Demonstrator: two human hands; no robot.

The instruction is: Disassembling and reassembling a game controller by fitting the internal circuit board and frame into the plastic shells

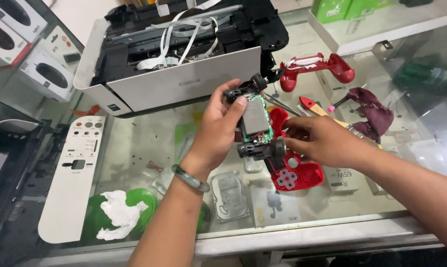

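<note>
Both hands work over a glass desk (149,143), and they hold one opened game controller between them. On the far left of the desk lies a white panel (70,178) with buttons, and below it a white crumpled tissue (118,215) rests on a green lid (137,207). Behind them stands an opened printer (179,54) with loose white ribbon cables on top. The left hand (216,131), with a green bangle (190,178) on the wrist, grips the green board (255,118) of the controller, thumb on its upper edge near one black stick. The right hand (322,141) pinches the lower black stick (263,148) of this board. Just under the board is the red shell (295,175), which seems to touch the desk. More to the right lie a second red shell (315,69), a red-handled tool (315,109) and a dark purple cloth (371,113).
</note>
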